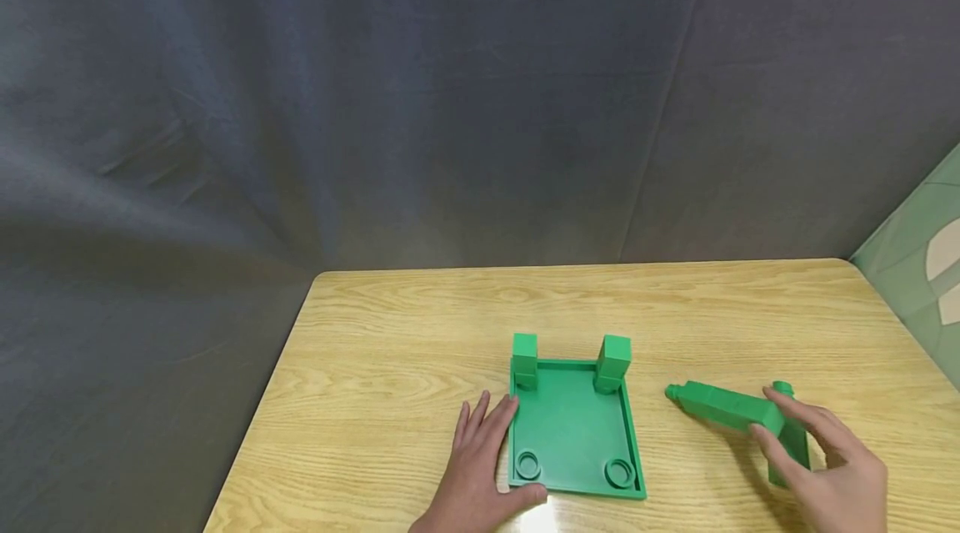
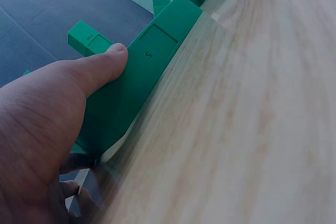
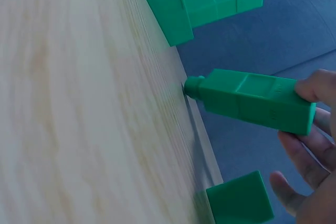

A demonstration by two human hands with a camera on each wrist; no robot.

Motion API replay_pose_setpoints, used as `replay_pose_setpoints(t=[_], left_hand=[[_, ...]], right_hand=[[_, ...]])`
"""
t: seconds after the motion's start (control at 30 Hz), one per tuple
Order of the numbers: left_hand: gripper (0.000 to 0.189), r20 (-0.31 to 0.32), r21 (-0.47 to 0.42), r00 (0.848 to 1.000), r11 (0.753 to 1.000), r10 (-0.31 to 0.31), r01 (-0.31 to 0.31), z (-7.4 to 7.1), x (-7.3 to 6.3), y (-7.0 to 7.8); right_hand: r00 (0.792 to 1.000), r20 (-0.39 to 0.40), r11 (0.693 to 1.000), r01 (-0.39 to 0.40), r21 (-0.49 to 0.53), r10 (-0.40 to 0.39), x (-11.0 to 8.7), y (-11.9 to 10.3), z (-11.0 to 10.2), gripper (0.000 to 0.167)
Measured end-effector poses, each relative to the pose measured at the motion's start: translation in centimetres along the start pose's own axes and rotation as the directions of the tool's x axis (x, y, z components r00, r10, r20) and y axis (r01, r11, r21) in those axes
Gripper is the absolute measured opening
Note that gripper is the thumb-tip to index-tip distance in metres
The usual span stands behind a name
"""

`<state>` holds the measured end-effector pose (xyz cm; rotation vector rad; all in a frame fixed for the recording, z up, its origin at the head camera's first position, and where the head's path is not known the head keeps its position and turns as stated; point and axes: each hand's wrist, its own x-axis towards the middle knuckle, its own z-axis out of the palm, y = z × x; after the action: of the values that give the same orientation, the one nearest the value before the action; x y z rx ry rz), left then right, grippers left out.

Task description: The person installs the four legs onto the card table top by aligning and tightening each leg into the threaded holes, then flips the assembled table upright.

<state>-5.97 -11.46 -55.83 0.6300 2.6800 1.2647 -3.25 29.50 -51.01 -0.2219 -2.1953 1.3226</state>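
Note:
A green square toy tabletop point(image 1: 573, 424), upside down with a raised rim, lies on the table. Two green legs, a left one point(image 1: 525, 354) and a right one point(image 1: 614, 356), stand in its far corners. Round sockets mark the near corners. My left hand point(image 1: 480, 466) grips its near left corner, thumb on the front wall point(image 2: 139, 69), index finger along the left side. My right hand point(image 1: 836, 458) pinches a third leg point(image 3: 257, 100) by its square end. That leg tilts over the table, its round, narrower end pointing left and down. Another leg point(image 1: 795, 441) lies beneath the right hand, partly hidden.
The wood-grain table point(image 1: 390, 349) has its far edge against a dark grey cloth point(image 1: 480, 141). More cloth hangs at the left. A pale green patterned panel point(image 1: 930, 258) borders the right side.

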Motion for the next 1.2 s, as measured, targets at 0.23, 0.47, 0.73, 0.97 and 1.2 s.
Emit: replay_pose_setpoints(t=[0.23,0.47,0.73,0.97,1.2], left_hand=[[0.108,0.001,0.001,1.000,1.000,0.007,-0.007,-0.1,0.1,0.0],[0.108,0.001,-0.002,1.000,1.000,0.003,-0.003,0.0,0.0,-0.2],[0.109,-0.015,0.017,1.000,0.999,0.027,-0.027,0.1,-0.1,-0.4],[0.109,-0.010,0.024,0.999,0.999,0.034,-0.034,0.2,0.1,-0.4],[0.109,-0.015,0.015,0.999,0.999,0.033,-0.032,0.2,0.2,-0.4]], right_hand=[[0.995,0.040,0.985,-0.101,0.142,0.096,-0.1,-0.1,0.2,0.053],[0.989,0.058,0.959,-0.149,0.240,0.139,-0.3,-0.7,0.5,0.050],[0.999,0.041,0.896,-0.039,0.442,0.023,-0.5,-1.2,0.9,0.049],[0.991,-0.025,0.788,0.117,0.605,-0.128,-0.1,-2.0,1.4,0.043],[0.958,0.011,0.770,0.223,0.597,-0.286,-0.1,-3.8,3.1,0.040]])
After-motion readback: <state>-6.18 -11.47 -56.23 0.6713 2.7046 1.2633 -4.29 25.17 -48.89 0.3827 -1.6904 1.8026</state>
